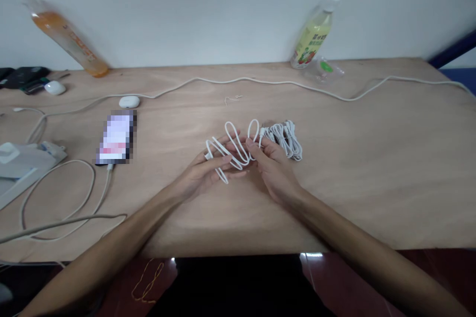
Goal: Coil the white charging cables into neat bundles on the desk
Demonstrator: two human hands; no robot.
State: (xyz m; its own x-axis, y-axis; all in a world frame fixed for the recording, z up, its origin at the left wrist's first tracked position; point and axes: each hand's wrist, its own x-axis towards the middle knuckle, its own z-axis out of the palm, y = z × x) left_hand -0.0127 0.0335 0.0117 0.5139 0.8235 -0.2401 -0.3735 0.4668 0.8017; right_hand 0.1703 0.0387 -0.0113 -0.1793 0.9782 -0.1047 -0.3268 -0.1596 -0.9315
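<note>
A thin white cable point(238, 144) lies in loose loops at the middle of the wooden table point(372, 168). My left hand point(203, 173) pinches the loops at their left end, fingers closed around several strands. My right hand point(273, 166) grips the same cable just right of centre, fingers curled over it. Beyond my right hand a tighter bundle of white cable point(288, 138) rests on the table, joined to the loops.
A phone point(116, 137) with a charging cable lies at left, a white case point(129, 102) behind it. A long white cord point(260, 82) runs across the back. An orange bottle point(67, 37) and a green-labelled bottle point(312, 34) lean on the wall. Papers sit at far left.
</note>
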